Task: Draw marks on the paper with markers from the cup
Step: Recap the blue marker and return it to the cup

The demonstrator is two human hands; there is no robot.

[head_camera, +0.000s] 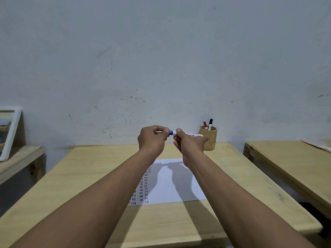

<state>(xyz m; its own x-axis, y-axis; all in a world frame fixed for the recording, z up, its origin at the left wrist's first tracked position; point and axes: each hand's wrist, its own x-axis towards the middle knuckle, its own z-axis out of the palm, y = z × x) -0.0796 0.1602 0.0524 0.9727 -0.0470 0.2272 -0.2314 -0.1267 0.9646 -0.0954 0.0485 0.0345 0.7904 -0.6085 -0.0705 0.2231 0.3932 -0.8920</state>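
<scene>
Held level above the paper [176, 183]: blue marker [179, 133], long axis left-right, cap end pinched in closed left hand [152, 138], white barrel gripped in closed right hand [189, 143], cup [209, 138] just beyond the right.

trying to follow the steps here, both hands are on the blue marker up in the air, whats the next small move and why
Probably pull the hands apart so the cap comes off. The left hand pinches the blue cap, the right hand grips the white barrel of the marker, and both are held above the paper, which already has rows of short marks along its left side. Whether the cap is coming off or going on cannot be told.
</scene>
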